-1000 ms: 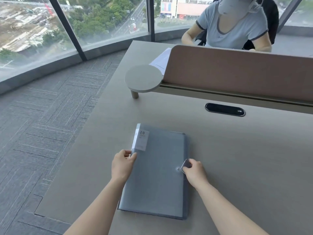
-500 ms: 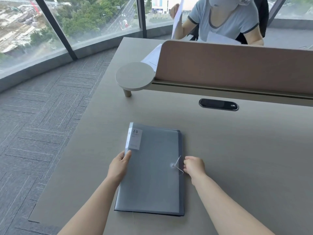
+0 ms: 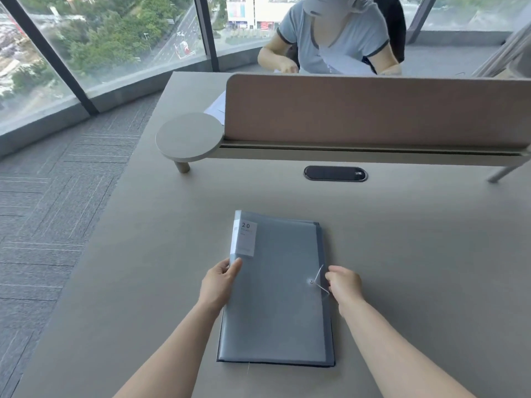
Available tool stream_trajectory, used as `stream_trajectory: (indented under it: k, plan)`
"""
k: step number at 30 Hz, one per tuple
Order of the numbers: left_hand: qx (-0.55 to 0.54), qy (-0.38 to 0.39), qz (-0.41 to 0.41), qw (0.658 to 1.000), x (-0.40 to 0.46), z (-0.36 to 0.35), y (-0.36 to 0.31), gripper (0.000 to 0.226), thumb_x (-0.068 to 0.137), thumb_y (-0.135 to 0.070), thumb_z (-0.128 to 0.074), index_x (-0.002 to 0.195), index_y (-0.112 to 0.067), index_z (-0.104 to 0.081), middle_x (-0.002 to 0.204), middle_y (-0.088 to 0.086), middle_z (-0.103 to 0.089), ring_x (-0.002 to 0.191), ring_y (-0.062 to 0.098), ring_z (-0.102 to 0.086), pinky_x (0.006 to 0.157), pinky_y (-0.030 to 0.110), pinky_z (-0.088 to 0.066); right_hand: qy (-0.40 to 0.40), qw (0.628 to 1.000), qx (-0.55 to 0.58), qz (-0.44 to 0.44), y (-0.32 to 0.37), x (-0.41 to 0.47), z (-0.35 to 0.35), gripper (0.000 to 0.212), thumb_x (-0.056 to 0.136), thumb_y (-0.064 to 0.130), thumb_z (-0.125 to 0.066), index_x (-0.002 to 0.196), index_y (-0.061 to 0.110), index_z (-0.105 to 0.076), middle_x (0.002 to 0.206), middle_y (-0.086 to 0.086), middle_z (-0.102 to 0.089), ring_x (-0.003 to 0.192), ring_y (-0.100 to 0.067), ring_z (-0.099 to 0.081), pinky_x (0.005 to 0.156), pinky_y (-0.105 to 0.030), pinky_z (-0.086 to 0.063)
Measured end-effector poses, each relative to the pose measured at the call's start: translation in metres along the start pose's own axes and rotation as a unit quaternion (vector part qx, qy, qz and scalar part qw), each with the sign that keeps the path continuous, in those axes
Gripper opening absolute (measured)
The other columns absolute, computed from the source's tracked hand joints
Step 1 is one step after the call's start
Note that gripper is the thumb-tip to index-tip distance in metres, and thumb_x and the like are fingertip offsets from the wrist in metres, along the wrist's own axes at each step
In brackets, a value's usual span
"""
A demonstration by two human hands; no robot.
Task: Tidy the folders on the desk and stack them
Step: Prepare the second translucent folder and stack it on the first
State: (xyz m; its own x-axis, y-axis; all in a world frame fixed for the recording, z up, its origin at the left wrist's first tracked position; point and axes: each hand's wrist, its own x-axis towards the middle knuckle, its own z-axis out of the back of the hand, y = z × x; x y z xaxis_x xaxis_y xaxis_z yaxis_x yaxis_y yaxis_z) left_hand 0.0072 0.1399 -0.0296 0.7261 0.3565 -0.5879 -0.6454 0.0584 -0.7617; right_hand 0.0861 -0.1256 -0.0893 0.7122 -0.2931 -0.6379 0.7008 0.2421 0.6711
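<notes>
A grey translucent folder (image 3: 275, 297) with a white "20" label lies flat on the beige desk (image 3: 416, 268), on top of a darker folder whose edge (image 3: 329, 334) shows along the right and bottom. My left hand (image 3: 219, 284) grips the top folder's left spine edge, just below the label. My right hand (image 3: 343, 282) pinches the thin elastic cord (image 3: 318, 278) that runs from the button on the cover's right side.
A brown divider panel (image 3: 373, 110) with a round side shelf (image 3: 188, 137) crosses the desk behind the folders. A black cable slot (image 3: 334, 173) lies before it. A person in a grey shirt (image 3: 336, 33) sits opposite. The desk's left edge drops to carpet (image 3: 57, 211).
My right hand has drawn the elastic cord off to the folder's right edge. My left hand stays on the spine. The view has shifted slightly.
</notes>
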Motion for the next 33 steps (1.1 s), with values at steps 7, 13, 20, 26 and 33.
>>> stream_trajectory:
  k: [7, 13, 20, 26, 33]
  plan:
    - [0.01, 0.018, -0.009, 1.0, 0.0, -0.07, -0.015, 0.055, 0.067, -0.067, -0.056, 0.09, -0.019, -0.072, 0.084, 0.007, -0.073, 0.075, 0.02, -0.064, 0.075, 0.037, -0.053, -0.029, 0.999, 0.029, -0.004, -0.003, 0.031, 0.073, 0.036, 0.078, 0.006, -0.062, 0.112, 0.013, -0.072, 0.109, -0.01, -0.072, 0.099, -0.031, -0.067, 0.093, -0.046, -0.054]
    - [0.037, 0.019, -0.008, 0.999, -0.001, -0.116, -0.026, 0.055, 0.067, -0.069, -0.054, 0.091, -0.022, -0.071, 0.096, 0.01, -0.074, 0.086, 0.027, -0.071, 0.088, 0.049, -0.055, -0.019, 0.999, 0.041, -0.016, -0.002, 0.054, 0.116, 0.037, 0.08, 0.005, -0.066, 0.116, 0.012, -0.069, 0.113, -0.013, -0.07, 0.105, -0.031, -0.065, 0.097, -0.044, -0.051]
    - [0.051, 0.001, -0.017, 0.999, -0.006, -0.142, -0.032, 0.038, 0.078, -0.061, -0.054, 0.099, -0.033, -0.072, 0.092, -0.006, -0.076, 0.089, 0.021, -0.072, 0.085, 0.046, -0.058, -0.014, 0.999, 0.03, -0.019, -0.008, 0.071, 0.136, 0.044, 0.074, 0.006, -0.068, 0.117, 0.013, -0.069, 0.113, -0.008, -0.071, 0.105, -0.03, -0.066, 0.099, -0.047, -0.051]
    - [0.066, -0.022, -0.022, 0.997, -0.004, -0.147, -0.03, 0.035, 0.088, -0.054, -0.056, 0.109, -0.03, -0.069, 0.097, -0.007, -0.075, 0.09, 0.019, -0.071, 0.084, 0.043, -0.058, -0.012, 1.0, 0.02, 0.003, -0.011, 0.071, 0.136, 0.044, 0.077, 0.0, -0.067, 0.121, 0.007, -0.067, 0.107, -0.008, -0.071, 0.099, -0.027, -0.067, 0.091, -0.041, -0.053]
    - [0.082, -0.031, -0.021, 0.996, -0.006, -0.152, -0.031, 0.045, 0.091, -0.053, -0.053, 0.095, -0.009, -0.062, 0.079, 0.005, -0.06, 0.07, 0.023, -0.057, 0.066, 0.035, -0.045, -0.013, 1.0, 0.007, 0.022, -0.006, 0.061, 0.137, 0.041, 0.083, 0.001, -0.064, 0.123, 0.007, -0.065, 0.105, -0.008, -0.068, 0.105, -0.028, -0.065, 0.092, -0.038, -0.05]
